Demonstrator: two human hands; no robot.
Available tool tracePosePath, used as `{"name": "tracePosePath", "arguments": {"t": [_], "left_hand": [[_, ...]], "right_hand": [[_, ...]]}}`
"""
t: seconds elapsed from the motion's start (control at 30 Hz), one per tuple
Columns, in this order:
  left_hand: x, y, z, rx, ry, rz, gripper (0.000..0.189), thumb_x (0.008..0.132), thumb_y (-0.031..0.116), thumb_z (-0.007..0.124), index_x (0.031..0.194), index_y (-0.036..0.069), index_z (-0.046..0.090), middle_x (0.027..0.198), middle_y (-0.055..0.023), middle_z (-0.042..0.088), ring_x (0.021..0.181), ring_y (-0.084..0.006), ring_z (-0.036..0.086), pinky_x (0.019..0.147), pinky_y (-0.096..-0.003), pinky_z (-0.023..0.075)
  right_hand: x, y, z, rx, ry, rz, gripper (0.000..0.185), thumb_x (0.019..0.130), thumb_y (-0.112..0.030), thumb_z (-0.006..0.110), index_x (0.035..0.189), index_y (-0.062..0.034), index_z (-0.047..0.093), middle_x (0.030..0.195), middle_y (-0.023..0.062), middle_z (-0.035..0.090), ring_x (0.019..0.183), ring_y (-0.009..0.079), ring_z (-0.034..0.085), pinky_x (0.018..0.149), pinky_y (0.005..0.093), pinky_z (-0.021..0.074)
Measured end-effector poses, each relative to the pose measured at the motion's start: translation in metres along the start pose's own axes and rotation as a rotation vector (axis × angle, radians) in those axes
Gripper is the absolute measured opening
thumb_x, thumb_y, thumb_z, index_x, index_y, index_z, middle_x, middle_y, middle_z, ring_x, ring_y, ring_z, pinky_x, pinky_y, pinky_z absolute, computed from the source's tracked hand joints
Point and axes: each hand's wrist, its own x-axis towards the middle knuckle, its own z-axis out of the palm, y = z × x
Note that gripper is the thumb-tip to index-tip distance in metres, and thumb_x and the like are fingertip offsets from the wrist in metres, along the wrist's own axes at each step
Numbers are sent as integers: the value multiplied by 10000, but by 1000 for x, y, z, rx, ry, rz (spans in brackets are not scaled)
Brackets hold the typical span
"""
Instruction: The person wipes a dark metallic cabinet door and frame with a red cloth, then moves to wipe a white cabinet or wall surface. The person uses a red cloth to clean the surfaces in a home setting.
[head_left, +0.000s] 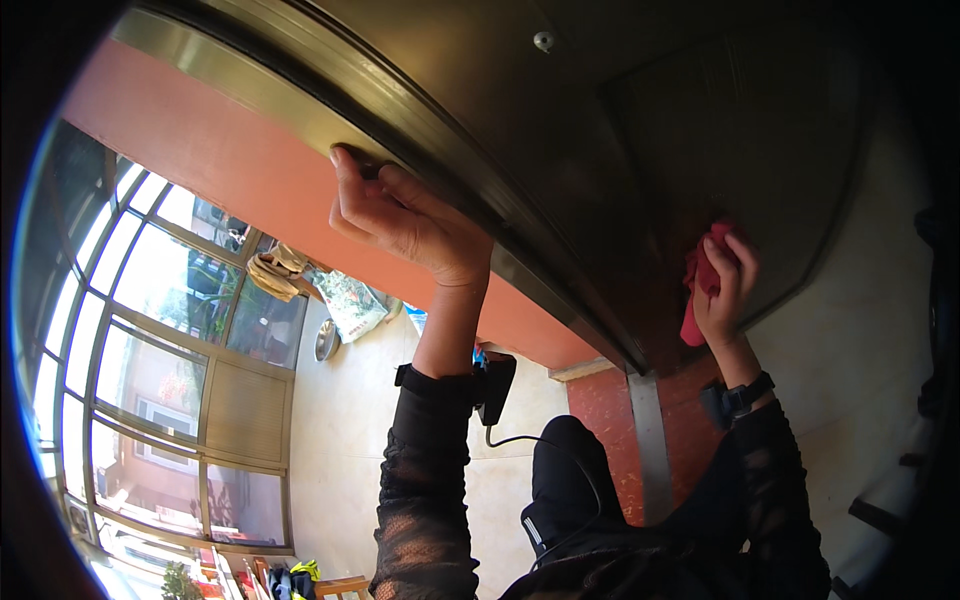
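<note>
My left hand (409, 225) is raised to the brassy metal door frame (300, 105), its bent fingertips against the frame's edge near the salmon-painted wall. A small reddish spot shows between those fingers, too hidden to identify. In my right hand (727, 289) is a bunched red cloth (703, 281), held up to the dark door panel (675, 150). The panel is in deep shade and carries a faint outlined rectangle. A small round metal fitting (544, 41) sits high on it.
Below me, a metal threshold strip (651, 450) crosses reddish stone between pale floor tiles (360, 435). A cable (559, 441) hangs from the device on my left forearm. Off to the left are framed windows (150, 375), a metal bowl (326, 340) and a patterned bag (351, 304).
</note>
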Motion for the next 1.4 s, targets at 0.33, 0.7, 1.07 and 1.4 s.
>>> {"name": "tracePosePath", "arguments": {"t": [0.33,0.7,1.07,1.4], "left_hand": [[1,-7,-11,-15,-73,-6,392,1062,191,404,1383,-31,364,1281,-162,486,1116,-200,522,965,-334,413],[1,-3,-8,28,-45,58,374,1067,162,366,1380,-42,370,1213,-149,458,1074,-216,517,921,-342,438],[5,-11,-6,31,-4,40,403,1060,239,378,1319,-57,464,1175,-214,468,1049,-333,528,876,-439,469],[13,-28,-8,155,-4,280,371,1056,275,404,1183,-74,412,1201,-209,523,1022,-289,556,822,-386,510]], "right_hand": [[147,95,-10,160,416,187,317,867,28,605,1173,-53,625,1228,124,571,1141,289,539,977,373,443],[33,138,3,-568,629,958,307,801,-91,635,1096,-11,603,1051,216,595,1015,418,550,883,492,434],[142,-56,30,9,316,10,556,651,-63,750,1186,-141,622,1269,112,521,1100,323,508,911,453,406],[38,-6,20,-82,462,405,524,675,17,686,1180,-108,623,1242,153,538,1113,368,521,960,448,413]]}}
